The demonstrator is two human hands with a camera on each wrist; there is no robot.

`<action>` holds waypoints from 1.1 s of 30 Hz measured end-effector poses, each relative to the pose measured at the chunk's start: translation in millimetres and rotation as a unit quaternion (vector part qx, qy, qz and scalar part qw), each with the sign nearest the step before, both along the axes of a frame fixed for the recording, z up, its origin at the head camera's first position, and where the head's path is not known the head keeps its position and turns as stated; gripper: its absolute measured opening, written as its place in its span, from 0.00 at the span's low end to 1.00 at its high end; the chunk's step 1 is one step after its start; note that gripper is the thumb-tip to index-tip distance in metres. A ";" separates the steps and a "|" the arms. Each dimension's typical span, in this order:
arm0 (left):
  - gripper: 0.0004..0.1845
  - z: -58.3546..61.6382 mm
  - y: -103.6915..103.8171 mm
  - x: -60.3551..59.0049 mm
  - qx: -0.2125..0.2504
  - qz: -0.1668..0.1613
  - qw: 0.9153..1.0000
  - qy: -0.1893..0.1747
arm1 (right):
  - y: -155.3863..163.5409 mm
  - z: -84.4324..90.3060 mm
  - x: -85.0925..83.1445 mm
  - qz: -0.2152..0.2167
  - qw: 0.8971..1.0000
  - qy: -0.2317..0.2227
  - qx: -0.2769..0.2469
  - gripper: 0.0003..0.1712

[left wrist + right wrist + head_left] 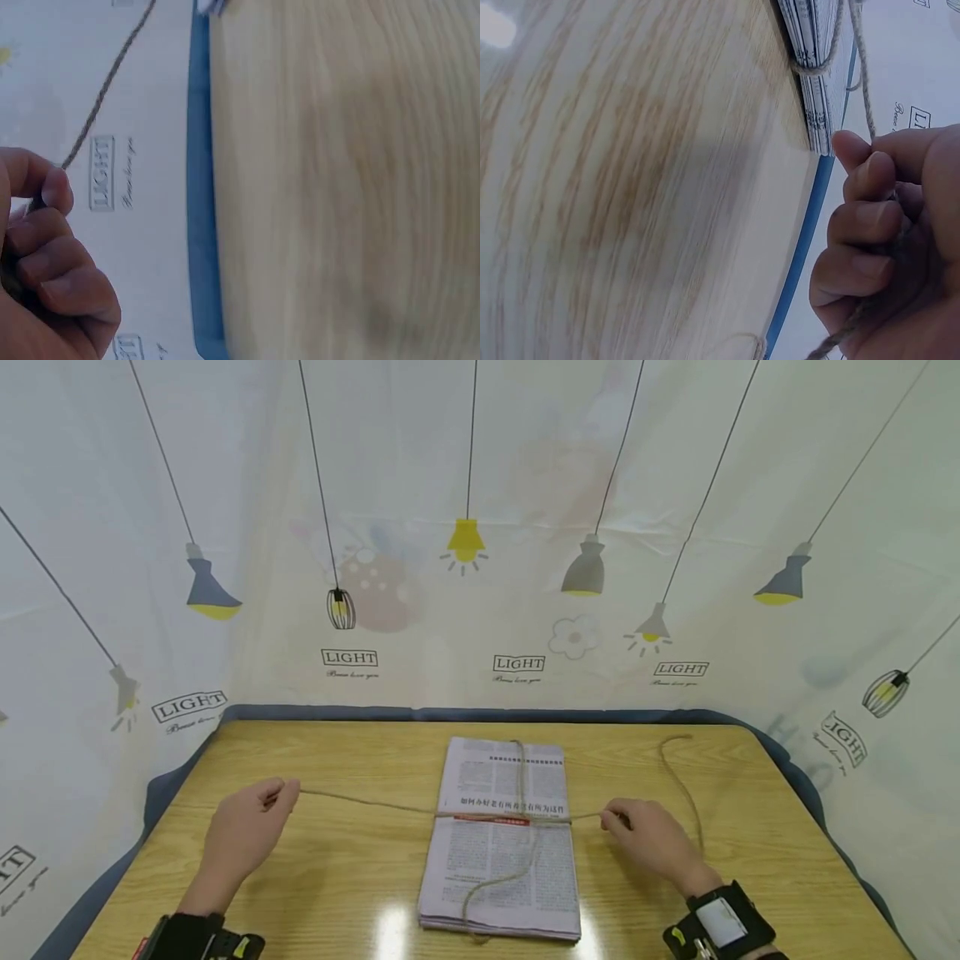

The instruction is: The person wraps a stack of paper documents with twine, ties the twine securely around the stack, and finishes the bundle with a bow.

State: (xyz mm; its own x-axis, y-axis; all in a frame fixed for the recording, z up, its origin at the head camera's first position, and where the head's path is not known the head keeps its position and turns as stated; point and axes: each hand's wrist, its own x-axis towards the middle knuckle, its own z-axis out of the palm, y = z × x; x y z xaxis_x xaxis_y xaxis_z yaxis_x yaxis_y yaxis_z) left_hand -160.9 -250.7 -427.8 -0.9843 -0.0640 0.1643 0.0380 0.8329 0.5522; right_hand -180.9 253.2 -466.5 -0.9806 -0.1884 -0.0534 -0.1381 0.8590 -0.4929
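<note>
A stack of folded newspapers (495, 868) lies on the table with twine (367, 801) wrapped around it both lengthwise and across. The strands meet near the middle of the top sheet. Left of the stack, my left hand (251, 827) grips one length of twine, pulled out straight and raised off the table. My right hand (652, 839) pinches the other length close to the stack's right side. In the right wrist view, curled fingers (862, 217) hold the twine, and its tail comes out below them. The left wrist view shows twine (109, 86) running up from the pinched fingertips.
The wooden table (337, 877) has a dark blue edge (480, 714). A loose tail of twine (682, 785) curves over the table behind the right hand. A white cloth (420, 468) printed with lamps hangs around the table's back and sides.
</note>
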 end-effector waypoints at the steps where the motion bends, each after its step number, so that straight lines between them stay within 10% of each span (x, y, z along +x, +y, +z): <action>1: 0.27 -2.9 -6.2 -0.3 -0.012 0.014 1.000 -0.004 | 0.9 0.2 -0.1 -0.001 1.000 0.001 -0.001 0.13; 6: 0.24 -21.5 -32.3 0.3 -0.070 0.062 0.993 -0.073 | 1.0 2.2 -1.4 -0.005 1.000 0.006 -0.007 0.13; 12: 0.17 -40.1 -34.0 -3.9 -0.126 0.034 0.970 -0.205 | -6.5 1.9 -2.8 0.020 1.000 0.000 -0.014 0.11; 18: 0.13 -36.9 9.8 -8.3 -0.162 -0.008 0.982 -0.102 | -11.8 -1.8 -3.0 0.061 0.998 -0.014 -0.030 0.11; 22: 0.09 -30.4 63.6 -12.7 -0.112 -0.099 0.989 -0.021 | -12.9 -4.4 -3.7 0.077 0.996 -0.013 -0.042 0.08; 27: 0.07 -42.1 124.3 -16.3 -0.094 -0.199 0.975 -0.023 | -18.9 -7.0 -5.7 0.097 0.994 -0.008 -0.053 0.05; 33: 0.08 -53.0 159.2 -17.4 -0.144 -0.215 0.966 -0.015 | -27.8 -6.7 -4.1 0.099 0.993 -0.028 -0.062 0.02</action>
